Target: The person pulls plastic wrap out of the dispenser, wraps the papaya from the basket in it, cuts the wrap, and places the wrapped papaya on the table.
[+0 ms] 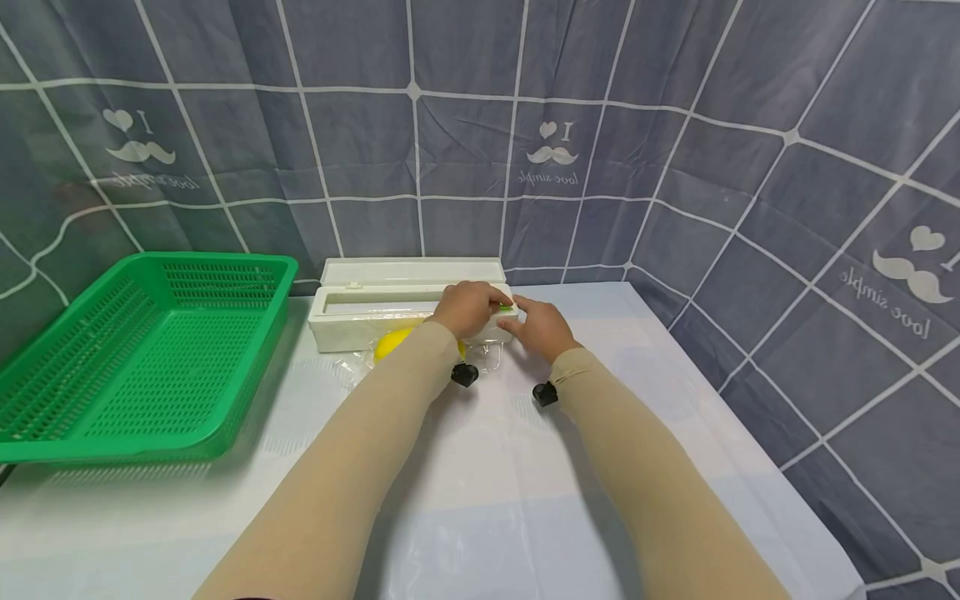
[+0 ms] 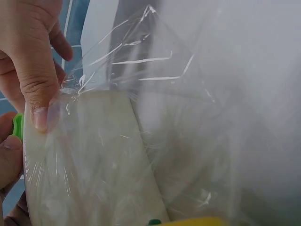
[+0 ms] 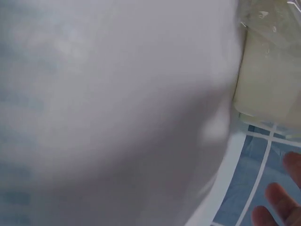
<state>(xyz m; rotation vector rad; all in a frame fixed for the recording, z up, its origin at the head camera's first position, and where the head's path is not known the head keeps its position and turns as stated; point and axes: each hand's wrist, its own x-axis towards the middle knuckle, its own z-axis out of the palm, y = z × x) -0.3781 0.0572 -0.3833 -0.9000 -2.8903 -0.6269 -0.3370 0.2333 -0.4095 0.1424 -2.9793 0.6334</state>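
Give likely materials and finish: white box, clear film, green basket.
White box: probably rigid plastic, smooth satin finish; even off-white faces with clean edges, no grain.
Clear film: looks like thin plastic wrap, glossy; see-through with sharp, bright creases.
Green basket: likely molded plastic, slight sheen; uniform color, rounded rim and regular perforations. Exact polymers can't be told by look.

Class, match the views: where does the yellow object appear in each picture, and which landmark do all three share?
Head: yellow object left of and below centre, partly behind the left sleeve.
Left wrist: bottom edge, right of centre, cut off.
Right wrist: not visible.
Shared landmark: white box.
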